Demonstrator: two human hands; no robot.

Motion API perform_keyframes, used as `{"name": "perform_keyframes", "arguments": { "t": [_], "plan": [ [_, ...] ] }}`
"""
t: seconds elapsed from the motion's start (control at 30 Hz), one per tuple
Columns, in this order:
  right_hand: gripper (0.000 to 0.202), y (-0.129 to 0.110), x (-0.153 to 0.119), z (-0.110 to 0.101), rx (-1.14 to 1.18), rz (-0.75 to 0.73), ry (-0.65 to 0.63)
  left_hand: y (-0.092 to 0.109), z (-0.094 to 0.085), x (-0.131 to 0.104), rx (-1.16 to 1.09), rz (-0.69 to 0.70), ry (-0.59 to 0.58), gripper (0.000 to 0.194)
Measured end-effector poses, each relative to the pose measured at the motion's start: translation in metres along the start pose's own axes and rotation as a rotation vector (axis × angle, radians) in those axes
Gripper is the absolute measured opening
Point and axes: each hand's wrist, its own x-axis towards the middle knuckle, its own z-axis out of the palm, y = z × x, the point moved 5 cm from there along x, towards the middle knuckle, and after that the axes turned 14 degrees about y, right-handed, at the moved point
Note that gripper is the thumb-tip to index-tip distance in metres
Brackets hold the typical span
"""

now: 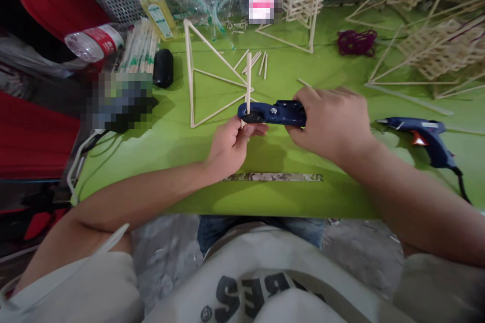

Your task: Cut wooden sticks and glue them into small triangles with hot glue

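My left hand (228,142) is closed around the lower part of a pale wooden stick (249,78), which points away from me. In my right hand (333,118) is a dark blue hand cutter (282,112) with a rounded black part at its head. The cutter's head lies across the stick just beyond my left fingertips; whether its jaws touch the wood I cannot tell. Just past the stick stands a frame of glued sticks (191,75) on the green table (151,181). Several short stick pieces (252,63) lie behind it.
On the right are a blue glue gun (424,133) with its cord, purple string (356,42) and woven stick structures (450,50). Bundled sticks (140,45), a black case (163,68), a bottle of yellow liquid (159,10) and a plastic bottle (94,42) are at the left.
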Motion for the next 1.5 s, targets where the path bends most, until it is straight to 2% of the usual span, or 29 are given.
{"name": "perform_keyframes", "arguments": {
  "t": [0.13, 0.33, 0.57, 0.8, 0.9, 0.97, 1.1, 1.27, 1.4, 1.5],
  "plan": [
    [0.031, 0.0, -0.002, 0.004, -0.012, 0.03, -0.019, 0.003, -0.002, 0.002, 0.048, 0.045, 0.03, 0.034],
    [0.033, 0.005, -0.001, 0.013, 0.048, 0.083, -0.02, 0.002, -0.003, 0.003, 0.056, 0.036, 0.052, 0.037],
    [0.029, 0.004, 0.005, 0.016, 0.092, 0.146, -0.123, 0.005, -0.002, 0.003, -0.027, 0.064, 0.037, 0.03],
    [0.026, 0.018, 0.006, 0.024, 0.297, 0.252, -0.021, 0.003, -0.001, 0.003, -0.078, -0.026, 0.05, 0.034],
    [0.032, 0.028, 0.008, 0.03, 0.372, 0.303, -0.003, 0.002, -0.006, 0.009, -0.09, -0.007, 0.116, 0.029],
    [0.038, 0.028, 0.009, 0.032, 0.344, 0.295, -0.024, 0.0, -0.01, 0.014, -0.123, 0.031, 0.164, 0.027],
    [0.067, 0.015, 0.009, 0.037, 0.221, 0.223, -0.101, -0.002, -0.017, 0.024, -0.189, 0.143, 0.231, 0.032],
    [0.101, -0.008, 0.007, 0.038, 0.206, 0.094, -0.077, 0.011, -0.014, 0.034, -0.156, 0.314, 0.215, 0.031],
    [0.114, -0.018, 0.007, 0.039, 0.261, 0.076, -0.092, 0.016, -0.012, 0.036, 0.051, 0.282, 0.25, 0.041],
    [0.117, -0.021, 0.009, 0.04, 0.26, 0.099, -0.088, 0.015, -0.014, 0.035, 0.1, 0.266, 0.309, 0.043]
  ]
}}
